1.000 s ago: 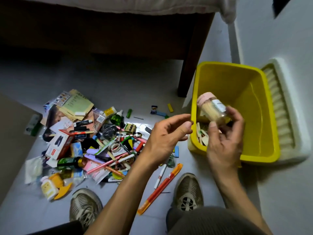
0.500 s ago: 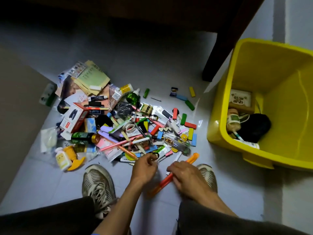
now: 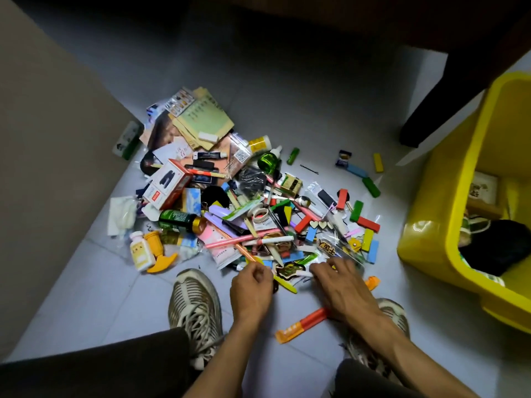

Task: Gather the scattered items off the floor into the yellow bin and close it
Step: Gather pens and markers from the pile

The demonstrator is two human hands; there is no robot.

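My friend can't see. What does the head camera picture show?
A person crouches over a big messy pile of small colourful items on grey floor tiles, left hand curled at the pile's near edge, right hand spread flat on it. An open yellow plastic bin, partly filled, stands to the right.

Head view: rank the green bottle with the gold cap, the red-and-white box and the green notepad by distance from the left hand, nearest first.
From the left hand:
1. Green bottle, lying up-left.
2. Red-and-white box, just beyond the bottle.
3. Green notepad, at the pile's far edge.
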